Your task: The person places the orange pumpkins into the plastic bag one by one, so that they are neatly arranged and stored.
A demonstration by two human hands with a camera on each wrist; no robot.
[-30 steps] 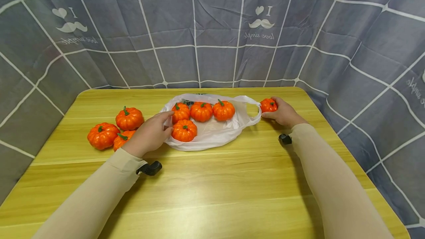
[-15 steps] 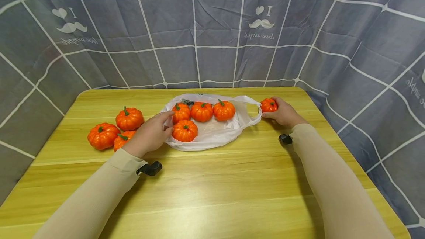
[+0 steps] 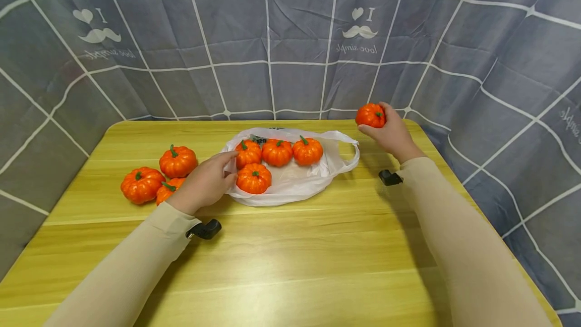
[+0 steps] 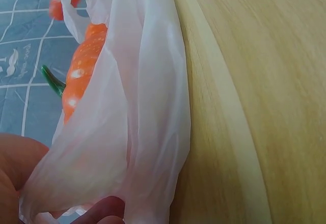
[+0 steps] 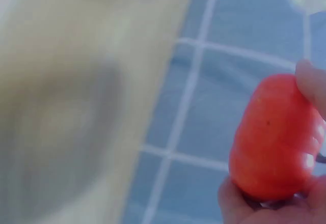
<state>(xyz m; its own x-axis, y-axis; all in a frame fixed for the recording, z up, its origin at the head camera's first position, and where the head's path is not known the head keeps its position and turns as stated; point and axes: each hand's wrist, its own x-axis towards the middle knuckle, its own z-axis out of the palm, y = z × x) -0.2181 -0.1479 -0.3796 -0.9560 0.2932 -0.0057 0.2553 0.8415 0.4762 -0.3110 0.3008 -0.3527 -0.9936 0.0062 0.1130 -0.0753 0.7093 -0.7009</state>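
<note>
My right hand (image 3: 396,135) grips a small orange pumpkin (image 3: 369,115) in the air at the back right of the table. In the right wrist view, fingers and thumb press this pumpkin (image 5: 275,137) from opposite sides. A white plastic bag (image 3: 295,192) lies spread in the middle with its mouth open. Several pumpkins with green stems, among them a front one (image 3: 254,179), sit inside. My left hand (image 3: 206,183) pinches the bag's left edge; the left wrist view has the thin plastic (image 4: 153,96) gathered between thumb and fingers.
Three more pumpkins, one at the far left (image 3: 141,185), stand on the wooden table (image 3: 290,261) beside my left hand; my hand partly covers the nearest. A grey checked curtain (image 3: 299,39) surrounds the table's back and sides. The bag's handle loop (image 3: 355,153) points right.
My right hand has lifted its pumpkin off the table, up and slightly away from the bag's handle. The left hand, the bag and the other pumpkins stay where they were.
</note>
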